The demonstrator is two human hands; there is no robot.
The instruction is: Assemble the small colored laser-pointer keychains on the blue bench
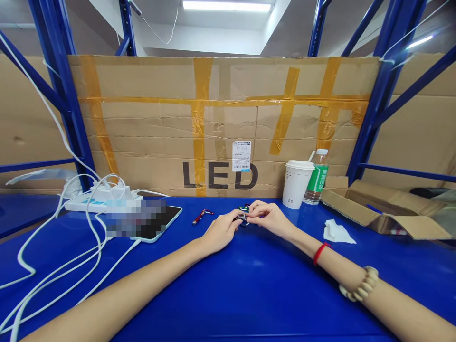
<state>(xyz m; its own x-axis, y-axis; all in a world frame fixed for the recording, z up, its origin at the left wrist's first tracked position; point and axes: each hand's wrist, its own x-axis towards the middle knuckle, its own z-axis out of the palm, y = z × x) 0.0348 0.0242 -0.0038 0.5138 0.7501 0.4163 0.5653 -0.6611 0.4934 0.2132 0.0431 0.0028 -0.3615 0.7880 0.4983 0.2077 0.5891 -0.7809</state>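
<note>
Over the middle of the blue table [249, 294], my left hand [221, 230] and my right hand [269, 218] meet. Between their fingertips is a small dark, shiny metallic piece [242, 217]; fingers cover much of it, so its kind is unclear. Both hands are closed in a pinch on it. Just behind the fingertips lie small coloured items, among them a green one [244, 208], partly hidden by the hands. A small red key-ring torch [200, 217] with a red clip lies to the left of my left hand.
At the left are a phone [162, 224], white cables [98, 254] and a power strip [85, 204]. To the right stand a white paper cup [297, 185] and a bottle [316, 179], near a crumpled tissue [337, 232] and an open cardboard box [370, 204]. A cardboard panel [153, 142] closes the back.
</note>
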